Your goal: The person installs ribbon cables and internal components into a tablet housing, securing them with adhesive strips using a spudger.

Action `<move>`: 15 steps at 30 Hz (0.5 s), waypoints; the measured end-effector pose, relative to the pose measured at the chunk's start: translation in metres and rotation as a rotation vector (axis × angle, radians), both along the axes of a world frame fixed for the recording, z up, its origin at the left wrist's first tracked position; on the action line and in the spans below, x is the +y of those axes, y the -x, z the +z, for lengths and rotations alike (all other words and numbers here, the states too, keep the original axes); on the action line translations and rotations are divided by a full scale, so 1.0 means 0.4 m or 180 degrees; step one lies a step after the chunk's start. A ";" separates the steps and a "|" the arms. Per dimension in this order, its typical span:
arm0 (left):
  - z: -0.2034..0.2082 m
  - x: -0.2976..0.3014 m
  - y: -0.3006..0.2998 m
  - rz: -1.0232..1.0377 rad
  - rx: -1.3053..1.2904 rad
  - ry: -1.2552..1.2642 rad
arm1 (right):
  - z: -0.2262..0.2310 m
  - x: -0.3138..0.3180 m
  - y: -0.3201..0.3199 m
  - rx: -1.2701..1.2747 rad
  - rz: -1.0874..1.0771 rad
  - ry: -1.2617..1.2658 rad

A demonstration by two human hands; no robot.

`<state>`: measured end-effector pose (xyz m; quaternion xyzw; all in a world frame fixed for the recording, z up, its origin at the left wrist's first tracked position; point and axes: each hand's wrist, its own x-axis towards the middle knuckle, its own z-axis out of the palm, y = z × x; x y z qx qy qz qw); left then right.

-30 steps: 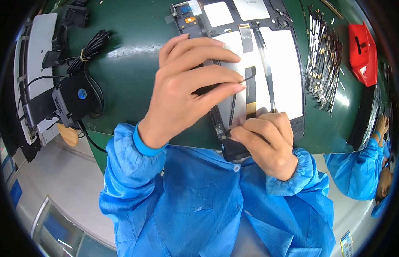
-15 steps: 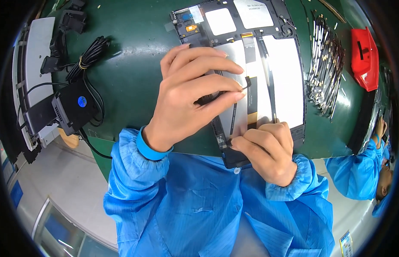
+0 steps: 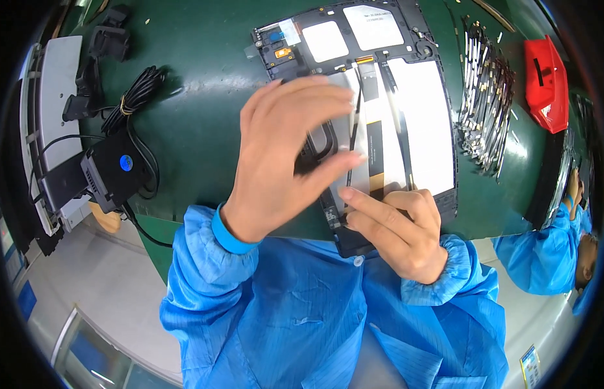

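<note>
A tablet-like device [image 3: 428, 117] lies with its inside showing: black frame, white and silver panels. Over its left part hovers my left hand [image 3: 273, 155], thumb and fingers spread apart with nothing visible between them; the fingers are slightly blurred. A thin black flat cable [image 3: 355, 123] runs lengthwise along the silver panel below those fingertips. At the near end of the device, my right hand [image 3: 402, 230] rests with its forefinger stretched onto the cable's lower end and its thumb lower down, apart from it. The other fingers are bent. A second dark strip [image 3: 400, 123] lies to the right.
Many thin flat cables [image 3: 487, 97] lie piled to the right, beside a red plastic holder [image 3: 547, 84]. Leftward are a black adapter [image 3: 114, 162], a coiled black cord [image 3: 134, 97] and a grey stand-like piece [image 3: 59, 97]. Another person's blue sleeve [image 3: 539, 259] shows far right.
My left hand has let go of the cable's upper end and spread its fingers. The cable now lies straighter along the panel. My right forefinger has moved up along it.
</note>
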<state>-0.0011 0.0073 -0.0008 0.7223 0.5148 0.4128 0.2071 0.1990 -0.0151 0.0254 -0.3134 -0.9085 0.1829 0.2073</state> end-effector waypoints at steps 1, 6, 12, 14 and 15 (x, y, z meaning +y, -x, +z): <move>0.014 -0.013 0.004 -0.0020 0.0416 -0.0142 | 0.000 0.001 0.000 0.0026 -0.0031 0.0002; 0.038 -0.108 0.015 -0.0078 0.2004 0.0415 | 0.010 0.001 -0.001 -0.0033 -0.0034 -0.0052; 0.008 -0.030 0.018 0.0204 0.1650 0.0250 | 0.054 0.021 -0.012 0.0315 0.0208 0.0862; 0.003 -0.012 0.020 0.0167 0.1377 0.0164 | 0.080 0.035 -0.016 0.0456 -0.0067 0.1383; 0.003 -0.009 0.017 0.0213 0.1340 0.0183 | 0.095 0.050 -0.016 -0.0087 0.0014 0.1198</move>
